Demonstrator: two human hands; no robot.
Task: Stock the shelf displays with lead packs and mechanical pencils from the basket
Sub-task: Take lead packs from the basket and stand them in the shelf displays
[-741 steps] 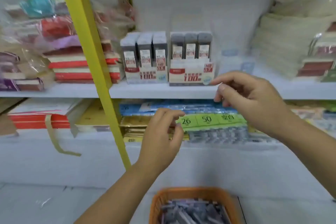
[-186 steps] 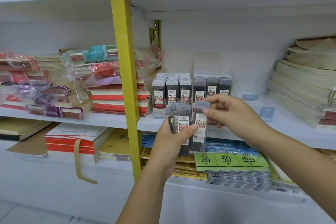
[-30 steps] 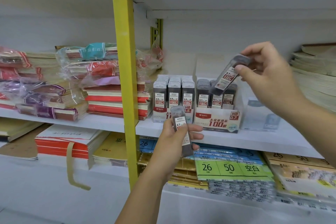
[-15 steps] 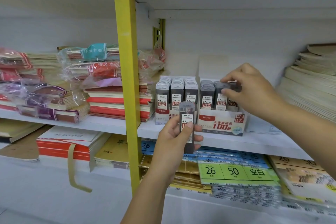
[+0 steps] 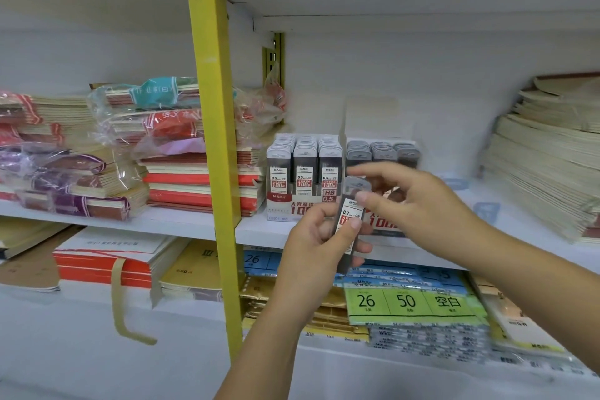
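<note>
My left hand (image 5: 316, 242) grips a dark 0.7 lead pack (image 5: 350, 221) upright in front of the middle shelf. My right hand (image 5: 418, 208) has come down to that pack, and its thumb and forefinger pinch the grey cap at the top. Behind them on the shelf stand two display boxes. The 0.5 box (image 5: 303, 172) on the left is full of packs. The 0.7 box (image 5: 381, 153) on the right shows three rows of grey caps, its front hidden by my hands. The basket is out of view.
A yellow upright post (image 5: 212, 140) runs down just left of the display boxes. Wrapped notebook stacks (image 5: 156, 146) fill the shelf's left side, paper stacks (image 5: 548, 159) the right. Green and blue label sheets (image 5: 409, 302) lie on the lower shelf.
My right hand left a pack in the 0.7 box, drew back down and left, and now pinches the top of the pack in my left hand. My left hand stayed put.
</note>
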